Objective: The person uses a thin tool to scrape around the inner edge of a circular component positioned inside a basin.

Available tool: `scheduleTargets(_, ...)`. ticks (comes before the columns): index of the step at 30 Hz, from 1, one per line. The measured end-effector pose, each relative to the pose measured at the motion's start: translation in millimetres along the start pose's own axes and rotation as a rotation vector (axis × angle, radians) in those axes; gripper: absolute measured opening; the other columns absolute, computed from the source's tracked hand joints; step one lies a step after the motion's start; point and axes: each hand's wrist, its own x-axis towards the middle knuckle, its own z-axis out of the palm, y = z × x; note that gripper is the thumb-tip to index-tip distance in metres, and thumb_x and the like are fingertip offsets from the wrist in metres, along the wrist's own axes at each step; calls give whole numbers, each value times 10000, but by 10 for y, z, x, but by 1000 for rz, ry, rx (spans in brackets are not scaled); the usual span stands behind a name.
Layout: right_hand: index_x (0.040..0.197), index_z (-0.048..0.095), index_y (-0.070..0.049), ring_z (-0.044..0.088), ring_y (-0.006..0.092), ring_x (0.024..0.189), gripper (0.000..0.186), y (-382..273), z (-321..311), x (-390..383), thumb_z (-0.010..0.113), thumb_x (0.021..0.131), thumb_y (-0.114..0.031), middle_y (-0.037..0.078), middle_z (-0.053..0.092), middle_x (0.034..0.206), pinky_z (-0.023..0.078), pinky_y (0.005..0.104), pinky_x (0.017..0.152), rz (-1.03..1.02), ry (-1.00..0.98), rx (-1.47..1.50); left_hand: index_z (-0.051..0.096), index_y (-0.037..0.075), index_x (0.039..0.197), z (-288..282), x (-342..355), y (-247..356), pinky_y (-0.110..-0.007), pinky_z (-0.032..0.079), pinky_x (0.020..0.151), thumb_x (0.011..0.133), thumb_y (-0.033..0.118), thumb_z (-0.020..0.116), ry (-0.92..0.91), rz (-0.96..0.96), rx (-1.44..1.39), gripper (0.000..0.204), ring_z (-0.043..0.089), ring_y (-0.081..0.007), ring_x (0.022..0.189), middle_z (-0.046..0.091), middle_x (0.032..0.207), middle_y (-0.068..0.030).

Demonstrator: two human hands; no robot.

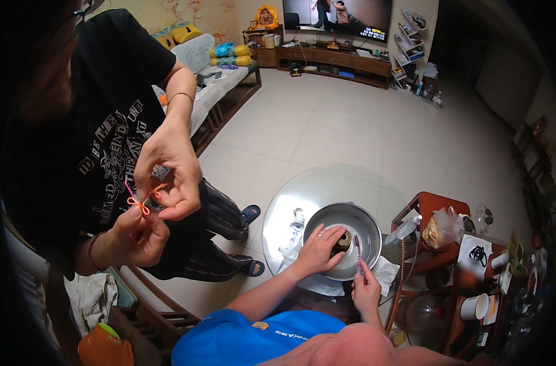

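Note:
A metal basin stands on the round glass table in front of me. Inside it, my left hand is closed around a small round dark-brown object with a lighter top; its exact kind is hard to make out. My right hand grips a toothbrush by its handle, at the basin's near right rim. The brush's dark head points up into the basin, just right of the brown object.
At left a standing person's hands hold an orange cord bow. White tissue lies under the basin beside a clear bottle. A reddish stool bears a plastic bag; a white paper cup stands lower right.

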Motion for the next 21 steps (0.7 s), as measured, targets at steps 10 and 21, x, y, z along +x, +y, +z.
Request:
scheduleTargets(10,1449,578,-91,482,36,515,440,-5,-66,39,573,1010,-93,-29,582,690,402,236,464,-22,-7,-21,538,46,1405,66,-19,-64,-521,352,1162,901,194,663,44,-14,-31,540,578,-313,1254,596,1366,-137)
scheduleTargets(21,1435,595,-94,503,49,522,438,-122,-47,27,582,998,-106,-13,596,685,422,250,476,-6,-38,-52,590,53,1273,52,-11,-53,-517,390,1124,865,262,726,104,-50,-105,478,615,-318,1156,648,1207,-130)
